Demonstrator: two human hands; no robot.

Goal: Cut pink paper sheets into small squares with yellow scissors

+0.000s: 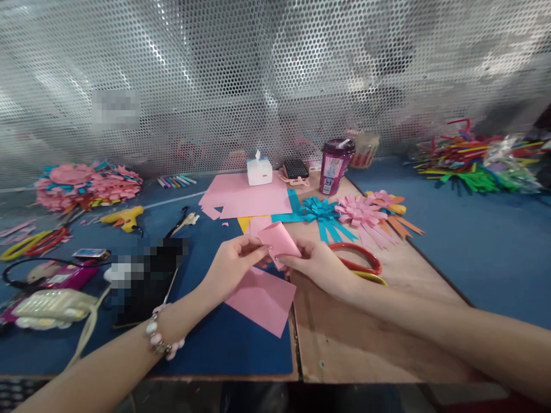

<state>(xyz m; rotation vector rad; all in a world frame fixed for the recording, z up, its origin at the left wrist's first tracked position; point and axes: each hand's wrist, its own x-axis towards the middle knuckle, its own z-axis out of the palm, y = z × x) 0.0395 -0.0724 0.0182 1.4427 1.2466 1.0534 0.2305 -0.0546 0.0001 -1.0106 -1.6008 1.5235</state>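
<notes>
A small folded piece of pink paper [279, 242] is held up between both hands near the middle of the view. My left hand [241, 258] pinches its left edge, thumb on the front. On the right side, my right hand [312, 261] grips its lower right edge between thumb and fingers. Beneath the hands a flat pink sheet [264, 298] lies across the blue mat and the wood. Scissors with red and yellow handles [359, 258] lie partly hidden behind my right forearm. A larger stack of pink paper [249, 198] lies further back.
Blue and pink paper flowers [359, 212] lie right of centre. Behind them stands a purple cup [336, 166]; a tissue box [259, 171] sits on the paper stack. Leftward are a yellow glue gun [124, 218], a dark phone [150, 281] and a power strip [55, 307].
</notes>
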